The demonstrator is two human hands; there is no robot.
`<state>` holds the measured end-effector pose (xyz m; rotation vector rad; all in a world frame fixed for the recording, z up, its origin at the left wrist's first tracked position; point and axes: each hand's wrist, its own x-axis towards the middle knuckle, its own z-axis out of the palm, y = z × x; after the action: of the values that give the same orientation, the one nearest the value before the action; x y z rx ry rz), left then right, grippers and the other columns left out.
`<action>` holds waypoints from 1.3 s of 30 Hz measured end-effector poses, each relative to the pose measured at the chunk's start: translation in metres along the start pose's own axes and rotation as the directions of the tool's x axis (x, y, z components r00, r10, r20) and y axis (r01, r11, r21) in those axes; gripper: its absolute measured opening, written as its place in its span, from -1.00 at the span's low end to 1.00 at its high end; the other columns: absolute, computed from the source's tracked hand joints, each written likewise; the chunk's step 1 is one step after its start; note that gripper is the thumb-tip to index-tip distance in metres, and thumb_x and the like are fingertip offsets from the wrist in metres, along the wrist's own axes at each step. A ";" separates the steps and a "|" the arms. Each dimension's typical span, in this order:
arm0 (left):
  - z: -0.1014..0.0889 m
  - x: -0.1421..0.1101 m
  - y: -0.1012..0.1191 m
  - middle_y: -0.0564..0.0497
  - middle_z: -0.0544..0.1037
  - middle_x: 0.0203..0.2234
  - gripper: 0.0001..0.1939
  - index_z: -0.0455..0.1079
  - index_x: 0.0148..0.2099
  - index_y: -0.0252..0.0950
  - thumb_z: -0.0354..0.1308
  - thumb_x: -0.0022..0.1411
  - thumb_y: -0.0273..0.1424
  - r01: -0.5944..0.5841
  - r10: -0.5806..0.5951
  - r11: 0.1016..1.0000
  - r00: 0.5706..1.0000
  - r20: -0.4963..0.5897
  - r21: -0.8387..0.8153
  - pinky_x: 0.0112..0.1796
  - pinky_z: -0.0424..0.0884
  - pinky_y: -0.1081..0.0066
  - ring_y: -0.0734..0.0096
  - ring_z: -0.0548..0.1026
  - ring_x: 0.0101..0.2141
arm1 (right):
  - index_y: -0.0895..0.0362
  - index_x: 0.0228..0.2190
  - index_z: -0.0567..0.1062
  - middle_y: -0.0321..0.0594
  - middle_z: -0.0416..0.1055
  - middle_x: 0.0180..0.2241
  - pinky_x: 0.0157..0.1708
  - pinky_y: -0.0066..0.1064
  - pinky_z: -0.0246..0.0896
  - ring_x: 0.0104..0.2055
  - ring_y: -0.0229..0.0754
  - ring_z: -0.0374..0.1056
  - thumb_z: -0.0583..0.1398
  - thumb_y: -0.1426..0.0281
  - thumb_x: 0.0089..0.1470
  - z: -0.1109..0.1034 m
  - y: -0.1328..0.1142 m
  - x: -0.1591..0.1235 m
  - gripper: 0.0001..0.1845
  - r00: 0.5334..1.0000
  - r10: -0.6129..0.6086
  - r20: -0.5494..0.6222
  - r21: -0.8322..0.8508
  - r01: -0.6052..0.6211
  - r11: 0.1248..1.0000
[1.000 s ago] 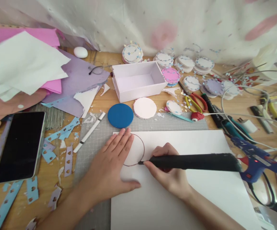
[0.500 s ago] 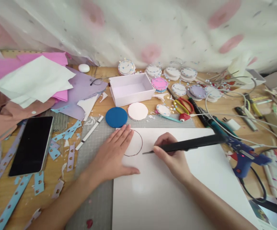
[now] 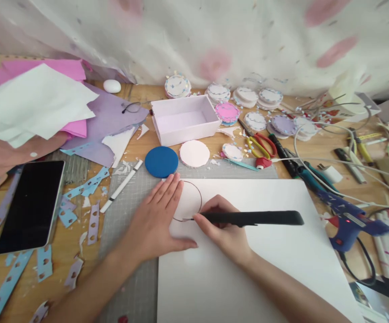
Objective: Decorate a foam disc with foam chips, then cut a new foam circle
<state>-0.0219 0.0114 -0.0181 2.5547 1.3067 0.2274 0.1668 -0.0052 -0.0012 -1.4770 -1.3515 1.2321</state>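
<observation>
A white board (image 3: 214,278) lies before me with a thin dark circle (image 3: 201,197) drawn near its upper left corner. Flat on the board's left edge and partly over the circle rests my left hand (image 3: 157,224), its fingers stretched out and the thumb spread. My right hand (image 3: 224,229) grips a long black craft knife (image 3: 265,218) like a pen. Its narrow metal tip touches or nearly touches the lower edge of the circle. Just above the left fingertips lie a blue disc (image 3: 161,162) and a white disc (image 3: 195,153).
Under the board is a grey cutting mat (image 3: 127,287). A white box (image 3: 184,121) and several decorated discs stand behind. To the left are a phone (image 3: 31,206), a white pen (image 3: 122,186) and paper scraps. At right lie a blue glue gun (image 3: 349,224), scissors (image 3: 261,146) and cables.
My right hand has moved left with the craft knife, bringing its tip from right of the circle to the circle's lower edge. My left hand stays flat. The view has shifted slightly.
</observation>
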 end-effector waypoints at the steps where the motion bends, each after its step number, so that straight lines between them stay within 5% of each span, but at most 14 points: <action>1: 0.001 -0.001 0.000 -0.37 -0.06 0.35 0.26 -0.14 0.38 -0.57 0.04 -0.06 0.31 0.015 -0.015 1.000 1.000 -0.009 0.009 0.29 -0.11 0.09 0.02 -0.13 0.35 | 0.11 -0.55 0.36 -0.38 0.29 -0.63 -0.65 -0.52 0.05 -0.61 -0.36 0.10 0.34 0.22 -0.06 -0.001 0.000 0.000 -0.68 1.000 -0.005 0.008 -0.008 0.005 1.000; 17: 0.002 -0.001 0.003 -0.33 -0.09 0.36 0.10 -0.14 0.38 -0.57 0.00 0.07 0.17 0.055 -0.056 0.998 0.998 0.016 0.034 0.28 -0.28 0.08 -0.01 -0.10 0.34 | 0.08 -0.54 0.36 -0.37 0.35 -0.64 -0.66 -0.50 0.12 -0.66 -0.31 0.22 0.31 0.40 -0.20 -0.001 0.001 0.003 -0.81 0.960 -0.228 0.162 -0.207 0.259 0.943; 34: 0.001 -0.002 0.002 -0.33 -0.10 0.36 0.26 -0.21 0.40 -0.53 0.03 -0.05 0.30 0.064 -0.064 0.998 0.997 0.039 0.009 0.28 -0.30 0.03 -0.08 -0.08 0.33 | 0.09 -0.61 0.29 -0.41 0.25 -0.69 -0.71 -0.53 0.07 -0.70 -0.37 0.11 0.26 0.42 -0.10 -0.005 -0.005 0.007 -0.78 0.978 -0.204 0.049 -0.198 0.210 0.957; 39: -0.006 -0.002 -0.006 -0.28 -0.08 0.36 0.21 -0.21 0.41 -0.45 -0.08 -0.01 0.34 0.027 -0.025 0.999 0.997 0.070 -0.023 0.28 -0.28 -0.01 -0.07 -0.03 0.32 | 0.08 -0.59 0.28 -0.41 0.21 -0.69 -0.68 -0.49 0.02 -0.66 -0.34 0.11 0.28 0.38 -0.03 -0.018 0.002 0.009 -0.73 0.992 -0.124 0.010 -0.052 0.125 0.991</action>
<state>-0.0295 0.0146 -0.0143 2.5007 1.3029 0.1473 0.1843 0.0046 -0.0003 -1.4031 -1.4675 1.1305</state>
